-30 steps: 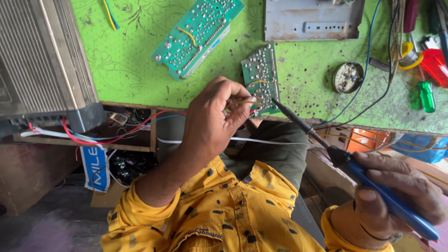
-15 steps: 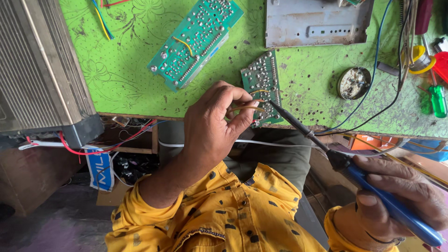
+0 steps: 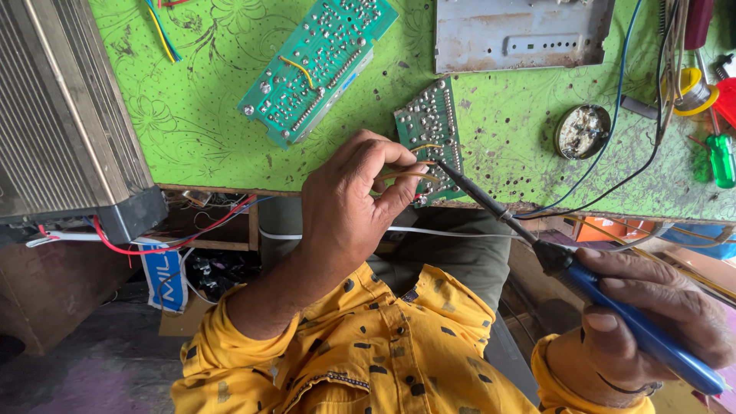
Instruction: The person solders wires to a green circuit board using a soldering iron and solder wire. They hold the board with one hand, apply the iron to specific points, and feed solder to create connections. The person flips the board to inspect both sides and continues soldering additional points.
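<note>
My left hand (image 3: 345, 207) pinches a thin yellow wire (image 3: 406, 175) against the near end of a small green circuit board (image 3: 425, 126), which lies at the front edge of the green table (image 3: 207, 130). My right hand (image 3: 652, 322) grips the blue handle of a soldering iron (image 3: 498, 211). Its dark shaft slants up to the left, and the tip meets the wire at the board's edge, beside my left fingertips.
A larger green circuit board (image 3: 314, 65) lies behind the hand. A grey metal panel (image 3: 521, 34) sits at the back, with a round tin (image 3: 582, 131), a green screwdriver (image 3: 721, 157) and a solder spool (image 3: 690, 92) to the right. A ribbed metal case (image 3: 61, 115) stands at left.
The soldering iron's tip has slid up to the wire at the small board. My left hand has stayed pinched on the wire while the view shifted slightly.
</note>
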Action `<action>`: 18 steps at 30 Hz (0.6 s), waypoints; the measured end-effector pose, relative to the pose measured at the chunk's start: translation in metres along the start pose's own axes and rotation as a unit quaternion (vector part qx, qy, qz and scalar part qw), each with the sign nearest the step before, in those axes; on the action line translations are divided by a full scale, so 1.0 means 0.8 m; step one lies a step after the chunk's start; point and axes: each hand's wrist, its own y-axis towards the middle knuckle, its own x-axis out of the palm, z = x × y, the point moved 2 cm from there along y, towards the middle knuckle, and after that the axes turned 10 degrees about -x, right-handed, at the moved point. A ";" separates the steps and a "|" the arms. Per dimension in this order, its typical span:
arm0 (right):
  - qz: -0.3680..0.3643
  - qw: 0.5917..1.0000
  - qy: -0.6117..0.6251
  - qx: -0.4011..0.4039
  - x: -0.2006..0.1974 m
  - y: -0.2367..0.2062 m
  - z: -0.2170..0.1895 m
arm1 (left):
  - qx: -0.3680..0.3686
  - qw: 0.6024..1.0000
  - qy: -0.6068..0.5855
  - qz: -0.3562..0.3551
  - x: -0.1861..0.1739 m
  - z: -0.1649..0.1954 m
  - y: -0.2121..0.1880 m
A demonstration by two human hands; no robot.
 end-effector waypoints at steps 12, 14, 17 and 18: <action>-0.101 0.993 0.005 0.065 -0.030 0.017 -0.003 | 0.003 1.000 0.011 -0.014 -0.002 0.004 -0.001; -0.095 0.995 0.002 0.043 -0.029 0.022 -0.008 | 0.008 1.000 0.019 -0.015 -0.003 0.005 -0.003; 0.008 1.000 -0.005 -0.019 -0.020 0.017 -0.007 | 0.014 0.999 0.027 -0.014 -0.004 0.008 -0.006; 0.052 0.998 -0.013 -0.025 -0.014 0.006 -0.009 | 0.013 0.999 0.023 -0.017 -0.005 0.009 -0.007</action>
